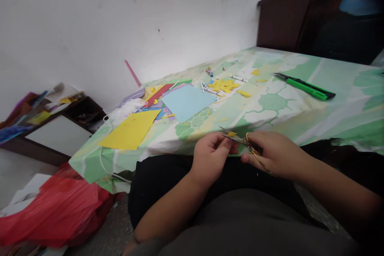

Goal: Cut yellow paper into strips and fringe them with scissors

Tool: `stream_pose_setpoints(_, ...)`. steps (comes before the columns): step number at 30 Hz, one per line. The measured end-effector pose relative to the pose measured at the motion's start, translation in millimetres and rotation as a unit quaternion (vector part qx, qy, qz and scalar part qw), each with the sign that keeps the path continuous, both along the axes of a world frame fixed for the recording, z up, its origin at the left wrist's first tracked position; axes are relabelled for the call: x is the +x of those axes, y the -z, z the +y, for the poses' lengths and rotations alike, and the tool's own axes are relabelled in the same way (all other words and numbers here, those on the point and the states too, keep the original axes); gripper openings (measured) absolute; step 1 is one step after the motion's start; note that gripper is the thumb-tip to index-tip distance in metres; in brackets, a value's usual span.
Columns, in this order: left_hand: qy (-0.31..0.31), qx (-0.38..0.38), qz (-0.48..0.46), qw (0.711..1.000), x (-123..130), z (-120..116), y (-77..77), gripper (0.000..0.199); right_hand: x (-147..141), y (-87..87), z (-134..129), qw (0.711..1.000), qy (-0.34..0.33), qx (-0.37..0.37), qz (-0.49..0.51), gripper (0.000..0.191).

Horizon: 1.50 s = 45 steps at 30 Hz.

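My right hand [273, 154] is closed round the gold handles of a pair of scissors [254, 153], whose blades point left and stand apart. Between the blades sits a small piece of yellow paper [232, 133]. My left hand [211, 154] pinches at that piece, thumb and fingers together, close beside the blade tips. Both hands are above my lap at the table's near edge. A yellow sheet [130, 130] and a light blue sheet [189, 102] lie on the table to the left. Past them is a heap of yellow paper cuttings [224, 85].
A green box cutter [309, 88] lies at the right on the patterned tablecloth [273, 104], blade out. White markers [238, 78], white string [129, 108] and coloured paper are scattered about. A red plastic bag [66, 208] and a low cabinet [60, 134] stand at the left; a wall is behind.
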State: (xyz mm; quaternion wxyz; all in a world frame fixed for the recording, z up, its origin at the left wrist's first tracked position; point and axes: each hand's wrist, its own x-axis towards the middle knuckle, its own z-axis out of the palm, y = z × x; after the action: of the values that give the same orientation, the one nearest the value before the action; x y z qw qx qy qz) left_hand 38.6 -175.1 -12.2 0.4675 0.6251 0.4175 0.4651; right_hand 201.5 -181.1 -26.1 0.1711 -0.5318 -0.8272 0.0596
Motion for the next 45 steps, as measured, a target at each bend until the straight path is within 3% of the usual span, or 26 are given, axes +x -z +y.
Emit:
stream_pose_setpoints(15,0.014,-0.038,-0.047,0.998,0.3,1.6,-2.7,0.012,0.2,1.5,2.2,1.0,0.014,0.009,0.0,0.048)
stream_pose_setpoints(26,0.003,-0.039,-0.051,0.998,-0.2,4.2,-0.5,0.011,0.1,2.6,2.6,0.999,0.03,0.035,-0.001,0.039)
stream_pose_setpoints(45,-0.003,-0.033,-0.015,0.999,1.5,3.0,-0.9,0.016,-1.1,6.4,4.9,1.0,0.016,-0.001,0.01,0.042)
